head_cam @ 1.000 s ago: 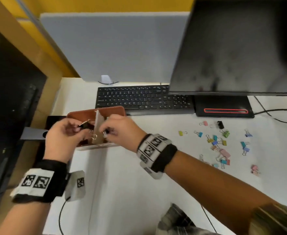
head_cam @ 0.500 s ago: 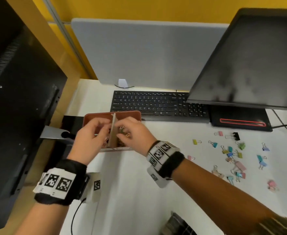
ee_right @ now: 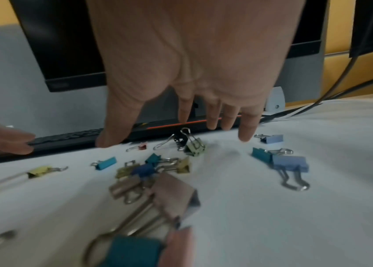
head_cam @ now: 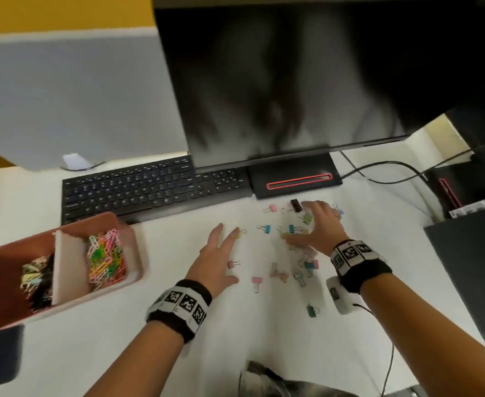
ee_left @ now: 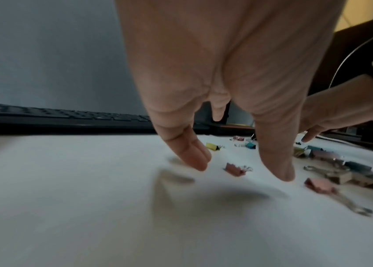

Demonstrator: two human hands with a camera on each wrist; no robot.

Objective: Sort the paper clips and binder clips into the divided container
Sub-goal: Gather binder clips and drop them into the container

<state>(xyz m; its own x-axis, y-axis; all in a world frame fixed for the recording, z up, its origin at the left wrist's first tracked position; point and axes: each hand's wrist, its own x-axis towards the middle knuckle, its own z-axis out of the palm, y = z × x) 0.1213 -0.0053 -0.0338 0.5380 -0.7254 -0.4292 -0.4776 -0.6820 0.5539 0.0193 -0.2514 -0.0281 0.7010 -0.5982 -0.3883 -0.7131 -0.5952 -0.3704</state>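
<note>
Head view: I hold my left hand [head_cam: 218,255] flat and spread above the white counter [head_cam: 235,339], fingers straight, gripping nothing; its fingertips [ee_left: 198,160] hang just beside a small pink binder clip [ee_left: 234,168] and near a yellow binder clip [ee_left: 212,146]. My right hand [head_cam: 320,227] is likewise spread with straight fingers over the scattered binder clips [head_cam: 292,253], holding none of them. In the right wrist view its fingers [ee_right: 247,126] hover above a black binder clip [ee_right: 180,139], a pale green binder clip [ee_right: 195,149] and a light blue binder clip [ee_right: 272,139], with no contact that I can make out. The divided container [head_cam: 138,250] stands at the counter's left, well apart from both hands: coloured paper clips [head_cam: 105,259] fill its right compartment, and binder clips lie in its left compartment [head_cam: 35,279]. A black keyboard [head_cam: 149,187] lies behind, below a dark monitor [head_cam: 292,81].
</note>
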